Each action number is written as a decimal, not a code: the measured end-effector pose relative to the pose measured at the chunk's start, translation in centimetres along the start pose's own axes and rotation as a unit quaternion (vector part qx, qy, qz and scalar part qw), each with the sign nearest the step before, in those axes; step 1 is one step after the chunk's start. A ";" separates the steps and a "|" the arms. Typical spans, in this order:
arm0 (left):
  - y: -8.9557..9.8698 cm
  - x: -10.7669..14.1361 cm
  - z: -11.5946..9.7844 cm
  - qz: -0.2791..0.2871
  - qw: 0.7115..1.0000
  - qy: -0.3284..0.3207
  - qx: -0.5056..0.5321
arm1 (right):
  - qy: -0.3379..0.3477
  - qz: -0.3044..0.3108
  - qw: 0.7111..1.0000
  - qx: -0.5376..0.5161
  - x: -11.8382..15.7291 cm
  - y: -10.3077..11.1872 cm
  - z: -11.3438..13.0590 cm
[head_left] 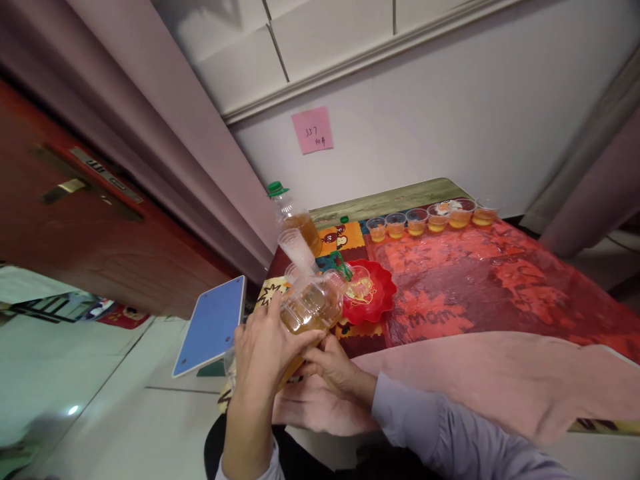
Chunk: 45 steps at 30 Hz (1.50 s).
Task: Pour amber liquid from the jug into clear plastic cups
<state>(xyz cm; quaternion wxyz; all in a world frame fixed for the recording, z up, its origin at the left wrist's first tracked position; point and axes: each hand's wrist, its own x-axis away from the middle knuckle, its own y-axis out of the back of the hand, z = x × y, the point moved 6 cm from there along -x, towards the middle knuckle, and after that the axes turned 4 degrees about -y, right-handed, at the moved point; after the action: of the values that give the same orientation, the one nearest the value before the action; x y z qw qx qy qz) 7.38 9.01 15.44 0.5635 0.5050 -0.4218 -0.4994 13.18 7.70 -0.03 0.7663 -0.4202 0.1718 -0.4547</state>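
A clear plastic bottle [311, 308] of yellowish liquid is tilted, its mouth toward the upper right. My left hand [263, 337] is closed around its near-left side, and my right hand [333, 365] grips its lower side, fingers partly hidden. Right at the bottle's mouth is a clear plastic cup [361, 279], over a red scalloped plate [384, 303]; whether mouth and cup touch I cannot tell. A stack of clear cups [295, 248] leans just behind the bottle. Behind the stack stands a second bottle [305, 230] with liquid and a green cap [277, 189].
Several cups of amber liquid [417, 223] stand in a row along the table's far side. A small green cap [344, 219] lies near them. A blue board [213, 327] is left of the table [450, 287], beside a wooden door [100, 220]. Pink cloth [475, 373] drapes the near edge.
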 end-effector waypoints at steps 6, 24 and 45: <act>0.2 -0.1 -0.2 0.017 1.000 0.010 -0.001 | 0.003 0.002 1.000 -0.002 -0.2 0.1 -0.1; 0.3 -0.1 -0.2 0.020 1.000 0.006 -0.001 | 0.007 0.007 1.000 -0.012 -0.1 0.0 0.1; 0.6 0.1 -0.4 0.024 1.000 0.013 -0.010 | 0.010 0.008 1.000 -0.005 0.2 -0.2 0.5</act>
<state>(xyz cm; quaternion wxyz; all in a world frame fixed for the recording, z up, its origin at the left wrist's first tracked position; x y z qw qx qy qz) 7.89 8.96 15.97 0.5854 0.4956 -0.4215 -0.4838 13.46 7.73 0.45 0.7662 -0.4181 0.1846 -0.4518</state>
